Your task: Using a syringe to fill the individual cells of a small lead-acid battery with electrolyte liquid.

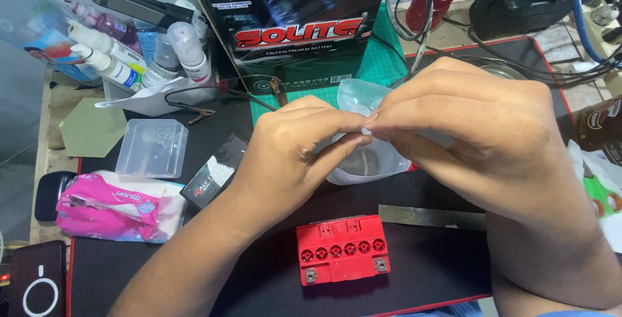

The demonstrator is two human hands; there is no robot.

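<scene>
Up close, both hands pinch something tiny over a dark worktop (414, 252).
Black battery box (291, 19) stands behind; red battery (341, 249) lies nearest, caps up; clear plastic cup (363, 161) sits under the fingers, likely as a catcher. Left hand (298, 142) and right hand (479, 129) meet fingertip to fingertip, narrow; pinched piece too small to identify.

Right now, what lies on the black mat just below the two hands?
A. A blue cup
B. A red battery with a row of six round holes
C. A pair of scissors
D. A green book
B: the red battery lies on the black mat below the left hand and the right hand, its six holes in a row.
</scene>
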